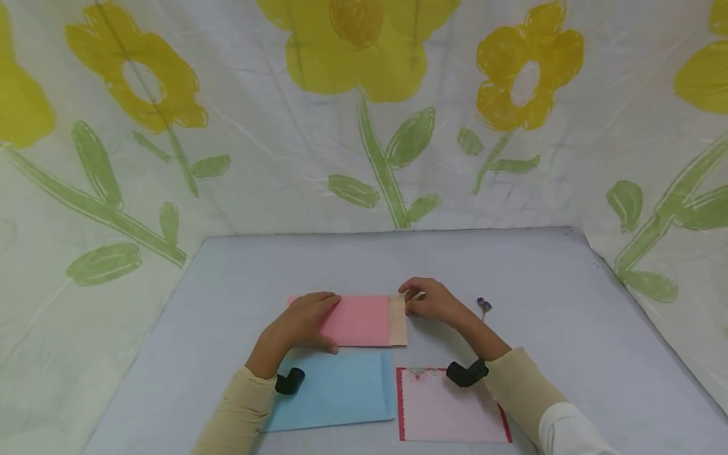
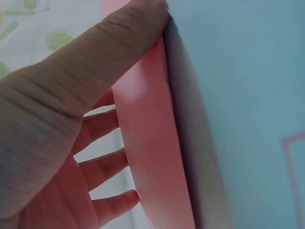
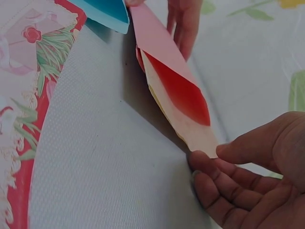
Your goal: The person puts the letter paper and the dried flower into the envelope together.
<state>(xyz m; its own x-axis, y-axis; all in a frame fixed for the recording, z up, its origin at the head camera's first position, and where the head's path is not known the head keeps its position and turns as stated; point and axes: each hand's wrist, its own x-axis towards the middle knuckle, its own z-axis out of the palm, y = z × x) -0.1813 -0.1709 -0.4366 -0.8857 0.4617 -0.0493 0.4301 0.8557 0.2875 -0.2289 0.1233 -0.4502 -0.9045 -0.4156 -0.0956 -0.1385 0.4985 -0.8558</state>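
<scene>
So the pink envelope [image 1: 364, 321] lies longways between the two hands: left hand [image 1: 306, 318] clamped across it, right hand [image 1: 432, 301] pinching the beige paper [image 1: 397, 323] poking out its mouth. Right fingers are def nearer that end.

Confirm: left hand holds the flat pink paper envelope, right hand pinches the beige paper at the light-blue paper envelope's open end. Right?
Wrong envelope: the right wrist view shows the beige paper at the open end of the pink paper envelope, not the light-blue paper envelope. Rest stands: left hand holds the pink envelope, right hand pinches the beige paper.
</scene>
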